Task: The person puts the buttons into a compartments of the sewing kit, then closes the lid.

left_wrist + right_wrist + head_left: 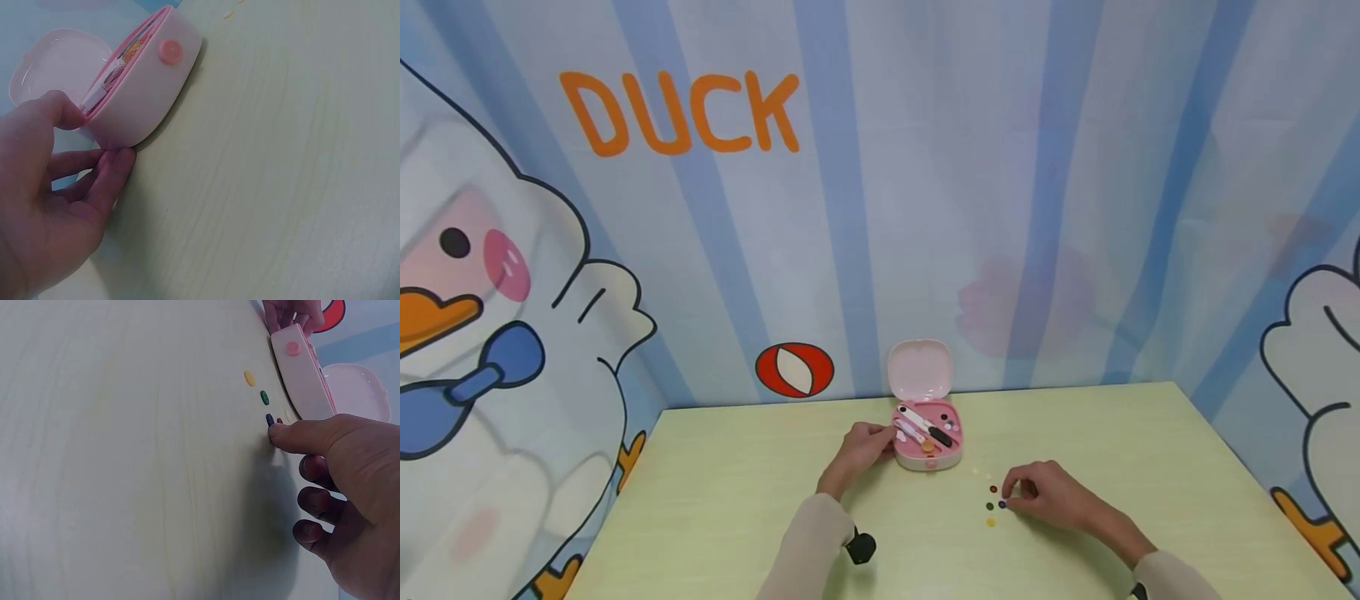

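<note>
A small pink sewing box (928, 462) stands at the back of the table, its pale lid (920, 372) raised. My left hand (863, 448) holds the box's left end, thumb at the rim and fingertips low against the side wall (134, 103). To the box's right front, my right hand (1051, 496) has thumb and forefinger at a dark blue button (269, 419); the thumb hides part of it. Close by lie a red button (993, 489), a green button (989, 507) and a yellow button (991, 522). Inside the box are a white tool with a black end (938, 435) and an orange item (928, 447).
Faint pale buttons (975, 471) lie between the box and the red button. The pale wooden table (700, 517) meets a blue striped cloth backdrop (917, 167) just behind the box. Both forearms reach in from the front edge.
</note>
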`<control>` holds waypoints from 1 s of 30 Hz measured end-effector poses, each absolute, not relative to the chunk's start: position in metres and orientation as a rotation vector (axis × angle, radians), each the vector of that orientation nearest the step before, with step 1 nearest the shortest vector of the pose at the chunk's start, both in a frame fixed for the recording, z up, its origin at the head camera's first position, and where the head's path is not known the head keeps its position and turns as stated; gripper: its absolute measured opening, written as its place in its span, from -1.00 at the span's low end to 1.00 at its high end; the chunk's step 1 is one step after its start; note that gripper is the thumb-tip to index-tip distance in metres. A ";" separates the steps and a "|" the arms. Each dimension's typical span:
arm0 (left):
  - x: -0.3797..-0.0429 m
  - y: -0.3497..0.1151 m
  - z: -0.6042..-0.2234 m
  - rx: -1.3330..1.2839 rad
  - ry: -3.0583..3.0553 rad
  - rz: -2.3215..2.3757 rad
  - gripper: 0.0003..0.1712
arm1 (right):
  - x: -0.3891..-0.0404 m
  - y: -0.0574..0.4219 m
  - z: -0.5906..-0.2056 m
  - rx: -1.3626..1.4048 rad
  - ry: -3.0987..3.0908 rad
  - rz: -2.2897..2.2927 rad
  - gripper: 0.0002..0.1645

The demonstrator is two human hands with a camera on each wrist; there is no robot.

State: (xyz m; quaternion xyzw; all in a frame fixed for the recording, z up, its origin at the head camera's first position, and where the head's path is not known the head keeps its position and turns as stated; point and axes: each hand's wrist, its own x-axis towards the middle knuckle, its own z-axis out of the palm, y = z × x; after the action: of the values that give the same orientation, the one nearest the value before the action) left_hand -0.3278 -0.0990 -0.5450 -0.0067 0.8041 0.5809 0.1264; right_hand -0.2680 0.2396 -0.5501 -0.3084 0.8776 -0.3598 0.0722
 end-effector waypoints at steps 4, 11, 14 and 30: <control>-0.328 -0.099 -0.544 -0.022 2.342 1.691 -0.50 | -0.268 0.240 -0.550 -0.955 2.652 -1.085 -0.93; -0.326 -0.098 -0.544 -0.003 2.352 1.692 -0.50 | -0.268 0.240 -0.549 -0.978 2.664 -1.087 -0.91; -0.325 -0.098 -0.542 0.000 2.352 1.693 -0.50 | -0.268 0.240 -0.547 -0.968 2.664 -1.078 -0.89; -0.328 -0.098 -0.545 -0.037 2.356 1.663 -0.49 | -0.283 0.233 -0.530 -0.885 2.650 -1.095 -0.92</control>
State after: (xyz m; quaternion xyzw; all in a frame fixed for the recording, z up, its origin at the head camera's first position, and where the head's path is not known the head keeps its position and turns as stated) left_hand -0.3284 -0.0979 -0.5448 -0.0126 0.8102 0.5719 0.1282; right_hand -0.2828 0.2327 -0.5302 -0.2942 0.8809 -0.3639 0.0705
